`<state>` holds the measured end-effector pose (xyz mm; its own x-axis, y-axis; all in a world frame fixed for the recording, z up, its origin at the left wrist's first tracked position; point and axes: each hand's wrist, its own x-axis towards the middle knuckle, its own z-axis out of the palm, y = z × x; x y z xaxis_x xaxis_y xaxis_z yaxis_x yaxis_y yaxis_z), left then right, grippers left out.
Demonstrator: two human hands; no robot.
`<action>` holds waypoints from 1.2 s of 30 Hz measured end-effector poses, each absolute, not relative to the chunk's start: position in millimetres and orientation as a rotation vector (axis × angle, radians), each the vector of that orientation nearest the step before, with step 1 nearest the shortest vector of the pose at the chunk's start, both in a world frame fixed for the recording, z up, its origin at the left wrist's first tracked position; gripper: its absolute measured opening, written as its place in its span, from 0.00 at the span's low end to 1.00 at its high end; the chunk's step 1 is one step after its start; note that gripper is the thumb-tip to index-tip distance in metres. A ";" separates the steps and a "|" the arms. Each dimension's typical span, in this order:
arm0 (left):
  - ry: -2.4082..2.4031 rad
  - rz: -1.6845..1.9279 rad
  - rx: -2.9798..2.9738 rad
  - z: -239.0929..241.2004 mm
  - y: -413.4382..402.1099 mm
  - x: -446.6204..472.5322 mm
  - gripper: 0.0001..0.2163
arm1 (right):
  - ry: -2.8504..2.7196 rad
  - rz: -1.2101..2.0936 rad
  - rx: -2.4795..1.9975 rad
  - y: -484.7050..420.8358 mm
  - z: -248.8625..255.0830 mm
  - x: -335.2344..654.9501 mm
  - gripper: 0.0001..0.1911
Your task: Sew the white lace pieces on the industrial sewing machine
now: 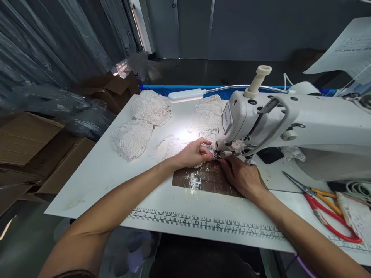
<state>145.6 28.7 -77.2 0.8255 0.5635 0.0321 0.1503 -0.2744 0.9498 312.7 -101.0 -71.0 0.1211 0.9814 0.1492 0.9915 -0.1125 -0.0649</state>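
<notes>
A white sewing machine [261,119] stands on the right of the table, its needle area lit brightly. My left hand [195,153] is just left of the needle, fingers curled and pinched on the edge of a white lace piece [171,147]. Close to the presser foot on the other side, my right hand [242,173] has its fingers bent and pressed together; what they grip is hidden. A brown glossy sheet [199,179] lies on the tabletop below both hands. More lace [210,110] spreads behind my left hand.
Lace cups [131,139] lie at the table's left. A ruler strip [203,222] runs along the front edge. Red-handled scissors [333,220] and a yellow-handled tool [327,199] rest at the right. A lamp [187,95] hangs behind; cardboard boxes [29,139] stand left.
</notes>
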 end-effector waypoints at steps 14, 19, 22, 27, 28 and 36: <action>0.491 0.433 1.775 -83.1 37.2 147.9 0.15 | -1.994 -0.051 -2.101 -92.7 -69.0 310.5 0.20; 0.515 0.418 1.813 -82.2 35.5 148.1 0.16 | -1.962 0.000 -2.116 -87.8 -69.1 307.5 0.22; 0.522 0.426 1.858 -82.5 33.6 148.5 0.17 | -1.947 -0.052 -2.097 -86.9 -72.1 307.9 0.24; 0.506 0.438 1.940 -81.1 30.9 147.4 0.17 | -1.966 -0.110 -2.064 -86.7 -73.4 307.8 0.25; 0.505 0.435 1.941 -81.0 30.6 147.3 0.17 | -1.977 -0.142 -2.055 -86.2 -73.1 307.2 0.25; 0.508 0.409 2.015 -61.7 22.9 145.3 0.17 | -2.015 -0.223 -1.930 -97.4 -67.1 304.5 0.23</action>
<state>145.3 22.9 -61.7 0.8560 0.5116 0.0744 0.1817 -0.4325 0.8831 304.5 -97.4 -67.1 -0.0188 0.9371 0.3486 0.9907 0.0646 -0.1202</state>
